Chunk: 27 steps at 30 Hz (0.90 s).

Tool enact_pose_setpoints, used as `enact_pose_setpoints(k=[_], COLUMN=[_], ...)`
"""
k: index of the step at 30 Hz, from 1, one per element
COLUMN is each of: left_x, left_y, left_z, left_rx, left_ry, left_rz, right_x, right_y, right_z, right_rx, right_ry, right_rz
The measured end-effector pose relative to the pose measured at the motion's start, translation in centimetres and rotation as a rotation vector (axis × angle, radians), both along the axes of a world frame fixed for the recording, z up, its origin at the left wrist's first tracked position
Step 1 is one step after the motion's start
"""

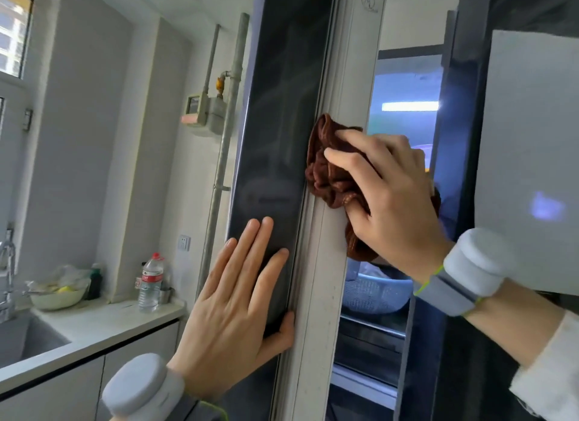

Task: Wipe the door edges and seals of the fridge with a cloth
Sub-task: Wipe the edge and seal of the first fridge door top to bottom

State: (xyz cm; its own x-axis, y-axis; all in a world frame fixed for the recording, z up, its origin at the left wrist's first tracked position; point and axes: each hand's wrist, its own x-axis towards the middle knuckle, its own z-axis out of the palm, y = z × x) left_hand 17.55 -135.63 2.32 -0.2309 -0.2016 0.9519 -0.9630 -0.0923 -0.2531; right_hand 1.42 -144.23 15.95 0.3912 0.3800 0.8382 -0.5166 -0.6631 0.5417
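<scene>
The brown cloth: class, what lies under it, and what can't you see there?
The brown cloth lies bunched on the pale inner edge of the dark fridge door, with the right hand pressing it there. The strip of edge beneath the cloth is covered, so its state cannot be seen.

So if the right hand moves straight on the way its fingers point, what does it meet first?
The right hand points up-left across the pale door seal. It would probably reach the dark door edge first; the brown cloth already touches there.
</scene>
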Motion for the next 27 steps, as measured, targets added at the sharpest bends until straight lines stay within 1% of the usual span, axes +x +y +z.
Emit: enact_pose_setpoints(k=[7,11,13,15,17,20,22,24,27], left_x=[-0.2,-0.5,-0.4,-0.4,-0.4,-0.2,0.0,0.1,0.4], left_y=[-0.2,0.0,0.0,0.2,0.3,0.4,0.3,0.3,0.4], left_z=[0.0,0.1,0.2,0.3,0.3,0.4,0.4,0.3,0.2], left_rx=[-0.018,-0.014,0.009,0.024,0.017,0.008,0.007,0.005,-0.002], left_ry=[-0.001,0.002,-0.011,-0.019,-0.011,-0.007,-0.011,-0.005,0.000], left_rz=[-0.009,-0.010,0.005,0.015,0.011,0.013,0.019,0.012,0.002], right_x=[-0.8,-1.9,-2.3,-2.7,-3.0,-2.6,-1.8,-0.8,-0.3], right_y=[0.2,0.5,0.6,1.0,1.7,2.7,2.8,2.5,2.2], right_z=[-5.9,-10.2,-11.4,-11.0,-9.3,-5.1,-2.9,-2.2,-2.8], right_rx=[-0.003,-0.009,0.004,-0.002,-0.035,-0.071,-0.113,-0.145,-0.183], right_ry=[0.111,0.241,0.306,0.355,0.351,0.203,0.154,0.160,0.179], right_rz=[-0.064,-0.130,-0.146,-0.153,-0.158,-0.157,-0.210,-0.259,-0.309])
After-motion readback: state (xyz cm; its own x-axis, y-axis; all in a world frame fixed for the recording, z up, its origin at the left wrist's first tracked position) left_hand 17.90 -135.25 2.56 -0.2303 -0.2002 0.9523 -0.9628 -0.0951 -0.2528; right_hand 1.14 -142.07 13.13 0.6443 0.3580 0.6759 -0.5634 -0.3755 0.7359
